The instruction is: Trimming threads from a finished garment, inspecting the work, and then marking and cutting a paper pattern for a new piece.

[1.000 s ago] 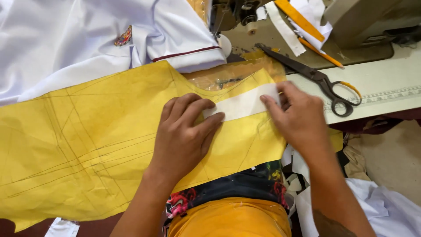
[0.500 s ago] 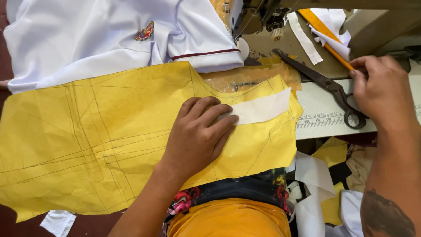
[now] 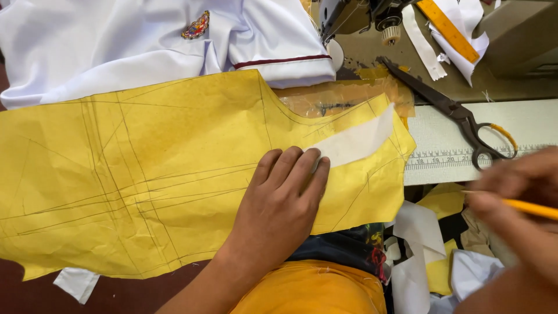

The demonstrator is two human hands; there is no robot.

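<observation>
On the table: yellow paper pattern point(image 3: 145, 174) is lying flat.
Left hand point(image 3: 279, 203): pressing flat, fingers spread, pinning a white strip point(image 3: 354, 142).
Right hand point(image 3: 523, 209): pinching a yellow pencil point(image 3: 532, 208), blurred.
Beside: scissors point(image 3: 459, 113) are resting.

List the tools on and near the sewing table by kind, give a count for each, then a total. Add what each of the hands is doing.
Scissors: 1
Pencil: 1
Orange ruler: 1
White ruler: 1
Total: 4
Left hand presses flat on the yellow pattern, fingertips at the white strip. Right hand holds the pencil.
</observation>
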